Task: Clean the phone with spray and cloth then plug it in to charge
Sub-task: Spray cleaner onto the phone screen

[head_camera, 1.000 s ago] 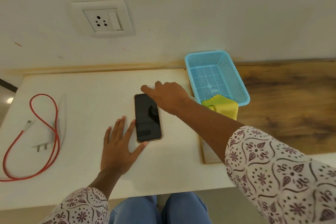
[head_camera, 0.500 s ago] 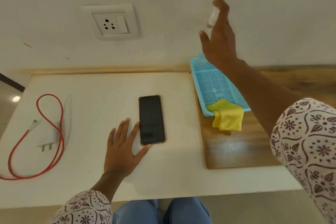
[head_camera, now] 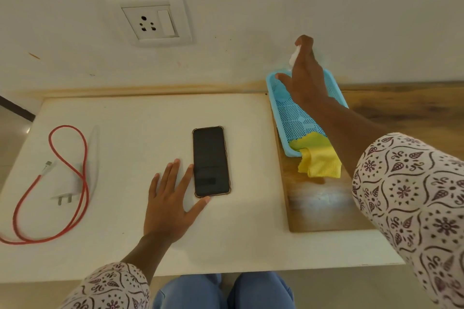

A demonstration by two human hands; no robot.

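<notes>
Materials on a matt white table (head_camera: 125,113) and a wood-grain board (head_camera: 391,105).

Centre: a phone (head_camera: 211,161) with a glossy black glass face. Right: a perforated blue plastic basket (head_camera: 293,118) and a yellow woven cloth (head_camera: 320,160). Left: a red cable (head_camera: 67,148) and a smooth white plastic charger (head_camera: 71,184) with metal pins. Upper left: a white plastic wall socket (head_camera: 150,20).

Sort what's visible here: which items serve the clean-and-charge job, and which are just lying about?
Part of the job:
- phone, face up beside the left hand
- spray bottle, held in the right hand
- yellow cloth, draped over the basket edge
- red charging cable with white plug adapter
- wall socket

Just lying about:
- blue mesh basket
- wooden board
</notes>
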